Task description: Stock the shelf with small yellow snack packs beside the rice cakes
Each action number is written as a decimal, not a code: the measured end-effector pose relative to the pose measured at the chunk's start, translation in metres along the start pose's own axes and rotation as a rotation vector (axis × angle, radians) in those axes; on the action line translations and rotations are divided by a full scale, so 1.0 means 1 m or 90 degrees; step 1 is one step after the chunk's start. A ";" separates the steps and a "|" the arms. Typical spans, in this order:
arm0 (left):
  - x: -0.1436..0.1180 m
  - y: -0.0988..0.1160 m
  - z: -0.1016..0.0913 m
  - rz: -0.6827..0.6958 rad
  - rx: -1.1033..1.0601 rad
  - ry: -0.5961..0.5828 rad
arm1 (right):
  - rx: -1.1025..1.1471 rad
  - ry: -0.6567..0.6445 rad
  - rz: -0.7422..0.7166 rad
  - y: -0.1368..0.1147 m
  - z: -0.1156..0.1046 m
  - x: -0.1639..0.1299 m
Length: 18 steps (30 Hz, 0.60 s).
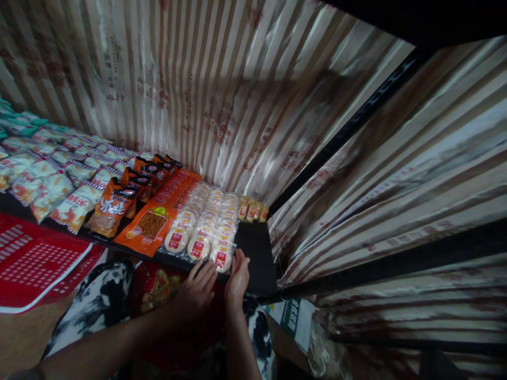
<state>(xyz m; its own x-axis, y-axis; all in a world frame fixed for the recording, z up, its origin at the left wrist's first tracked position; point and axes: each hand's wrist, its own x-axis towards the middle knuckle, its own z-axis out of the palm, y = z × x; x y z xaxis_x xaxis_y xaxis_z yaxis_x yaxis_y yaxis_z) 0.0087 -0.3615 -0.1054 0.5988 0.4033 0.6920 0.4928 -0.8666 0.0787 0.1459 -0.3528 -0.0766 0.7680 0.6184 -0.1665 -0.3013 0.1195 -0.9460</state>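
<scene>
Both hands are down at the front edge of the black shelf [253,248], close together w/ only a small gap between them. Left hand [197,288] lies flat, fingers spread and pointing up toward the clear-wrapped round cakes [200,224]; its fingertips sit right at the shelf edge, just under the nearest packs. Right hand [237,279] is open too, fingers together, tips touching the front-right pack w/ the red label. Neither is pinching or gripping anything afaict.

Below the hands, nearer the camera, there's black-and-white patterned fabric [99,301], prob the person's lap, and a red snack bag [156,287] right under the left forearm.

The round cakes are in three rows running away from the hands toward the back. Just left of them lies a flat orange pack [158,216], then a row of orange-brown pouches [113,206], then pale white/red snack bags [59,184] stretching far left. Behind the cakes, at the far end of the rows, a few small yellowish packs [251,210].

Further left of the hands, lower than the shelf, a red plastic basket [35,264].

Beyond everything and to the right hangs a striped plastic curtain [237,95], quite blurred, so the print on it isn't readable.
</scene>
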 end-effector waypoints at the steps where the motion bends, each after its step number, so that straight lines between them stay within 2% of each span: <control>1: 0.001 0.000 -0.001 -0.005 0.000 0.008 | -0.005 -0.009 -0.001 0.000 0.001 0.000; 8: 0.003 -0.006 -0.002 -0.008 0.012 0.002 | -0.054 -0.085 -0.016 0.005 0.004 -0.003; 13: 0.002 -0.009 -0.003 -0.013 0.015 -0.037 | -0.079 -0.076 -0.025 0.009 0.003 0.000; 18: 0.007 -0.012 -0.013 0.017 0.037 -0.088 | -0.098 -0.055 -0.048 0.001 0.010 0.020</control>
<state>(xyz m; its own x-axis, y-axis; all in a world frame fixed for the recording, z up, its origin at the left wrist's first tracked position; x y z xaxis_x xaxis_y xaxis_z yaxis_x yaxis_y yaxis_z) -0.0015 -0.3521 -0.0920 0.6911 0.4205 0.5878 0.5087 -0.8607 0.0177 0.1557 -0.3324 -0.0786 0.7316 0.6776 -0.0750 -0.1493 0.0519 -0.9874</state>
